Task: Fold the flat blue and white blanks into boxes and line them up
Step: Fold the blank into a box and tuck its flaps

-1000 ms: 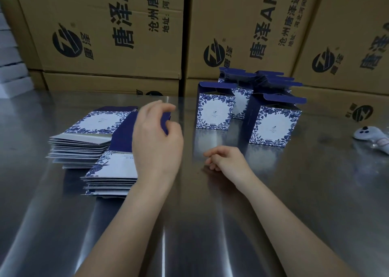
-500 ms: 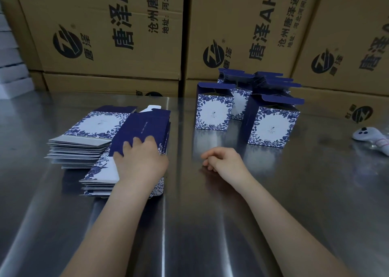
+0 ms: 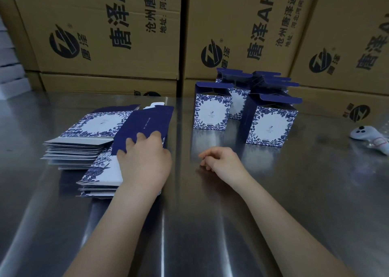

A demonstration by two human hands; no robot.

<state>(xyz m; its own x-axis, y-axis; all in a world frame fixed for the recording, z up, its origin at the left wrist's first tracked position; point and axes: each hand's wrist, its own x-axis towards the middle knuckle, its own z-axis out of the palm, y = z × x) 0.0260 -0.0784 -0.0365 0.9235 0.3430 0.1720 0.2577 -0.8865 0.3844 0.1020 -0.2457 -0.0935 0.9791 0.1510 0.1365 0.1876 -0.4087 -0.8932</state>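
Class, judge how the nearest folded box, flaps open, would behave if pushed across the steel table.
Thin hollow card, so the nearest folded box is probably light. It should slide easily on the shiny steel table. Pushed near its raised flaps, it might tip or dent.
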